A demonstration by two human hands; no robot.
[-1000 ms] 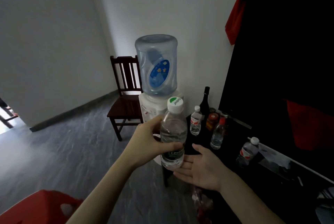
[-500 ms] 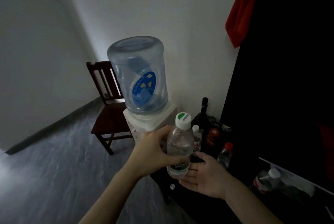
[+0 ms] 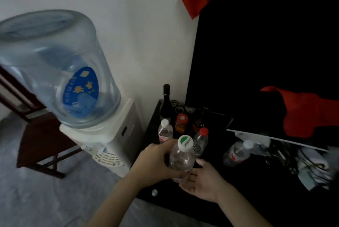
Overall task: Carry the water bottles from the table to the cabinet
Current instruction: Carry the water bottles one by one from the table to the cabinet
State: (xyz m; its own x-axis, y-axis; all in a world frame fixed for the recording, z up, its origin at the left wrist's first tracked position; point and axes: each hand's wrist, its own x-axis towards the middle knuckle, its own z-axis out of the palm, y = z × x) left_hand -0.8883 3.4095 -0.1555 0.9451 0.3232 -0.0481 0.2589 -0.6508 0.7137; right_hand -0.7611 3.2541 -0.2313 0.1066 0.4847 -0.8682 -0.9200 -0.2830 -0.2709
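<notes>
I see a clear ribbed plastic water bottle (image 3: 181, 160), upright, white-green cap up, over the black cabinet's (image 3: 247, 186) front edge; my left hand (image 3: 156, 164) wraps its smooth cylindrical body, my right hand (image 3: 203, 181) lies flat, palm up, beneath its base, grasping nothing

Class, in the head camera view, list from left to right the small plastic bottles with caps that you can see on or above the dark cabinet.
White-capped bottle → green-and-white-capped bottle held by the left hand → red-capped bottle → tilted white-capped bottle.
</notes>
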